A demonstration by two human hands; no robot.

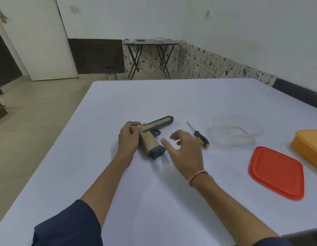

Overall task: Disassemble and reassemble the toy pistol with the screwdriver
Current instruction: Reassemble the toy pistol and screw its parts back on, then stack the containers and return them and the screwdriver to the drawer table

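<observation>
Gripping the rear of the yellow toy pistol (155, 129) lying sideways on the white desk (136, 96), the left hand (129, 136) has curled fingers, while the blurred right hand (185, 150) hovers spread and empty before the screwdriver (201, 137), a red lid (276, 173) farther right.

From the toy pistol (154, 132), the white table (154, 96) lies open from 10 to 2 o'clock. At 3 o'clock the screwdriver (201, 137) lies near, the clear container (234, 130) and orange box (308, 148) beyond; the red lid (276, 173) blocks 4 o'clock.
</observation>
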